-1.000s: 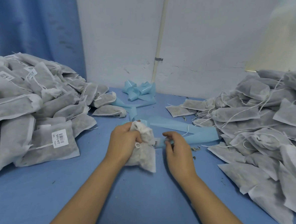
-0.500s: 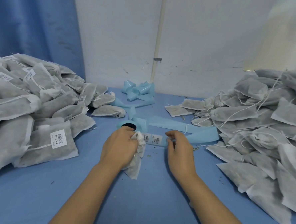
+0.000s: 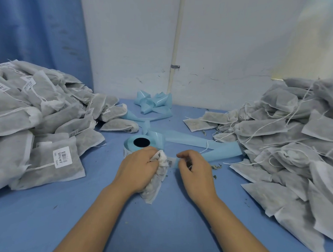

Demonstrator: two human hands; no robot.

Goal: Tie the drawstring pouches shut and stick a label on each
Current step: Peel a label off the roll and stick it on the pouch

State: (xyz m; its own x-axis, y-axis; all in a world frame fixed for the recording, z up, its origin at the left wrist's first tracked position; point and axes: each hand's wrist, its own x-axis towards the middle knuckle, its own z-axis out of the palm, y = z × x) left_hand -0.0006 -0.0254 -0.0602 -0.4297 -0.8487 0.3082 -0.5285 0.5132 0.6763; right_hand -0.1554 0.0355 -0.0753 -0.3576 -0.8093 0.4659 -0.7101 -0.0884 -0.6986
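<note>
the labelling step is judged to be in hand. a pouch (image 3: pixel 156 185) is gripped at its gathered neck by the left hand (image 3: pixel 139 169), whose fingers are curled tight round the cloth. the body of the pouch is let down onto the table at five o'clock of that hand. the backing strip (image 3: pixel 218 152) is pinched near its end by the curled thumb and fingers of the right hand (image 3: pixel 196 172). a barcode label (image 3: pixel 170 162) is seen between the two hands, just beside the pouch neck. whether it is already lifted from the strip cannot be told.

for the next move, the label would need to be peeled off without folding on itself. it would then be pressed onto a flat face of the pouch, which is soft and likely to give under the thumb.

the label roll (image 3: pixel 141 143) is laid flat at twelve o'clock of the left hand. spent strip is trailed off to two o'clock and is heaped in a crumpled tangle (image 3: pixel 153 103) at twelve o'clock against the wall. a finished heap (image 3: pixel 35 127) of labelled pouches is piled at nine o'clock. an unlabelled heap (image 3: pixel 296 153) with loose strings is piled at three o'clock. the blue table (image 3: pixel 155 232) is flecked with dry crumbs. behind it a scuffed white wall (image 3: pixel 127 45), a thin pipe (image 3: pixel 175 48) and a blue curtain (image 3: pixel 31 30) at ten o'clock are seen.
</note>
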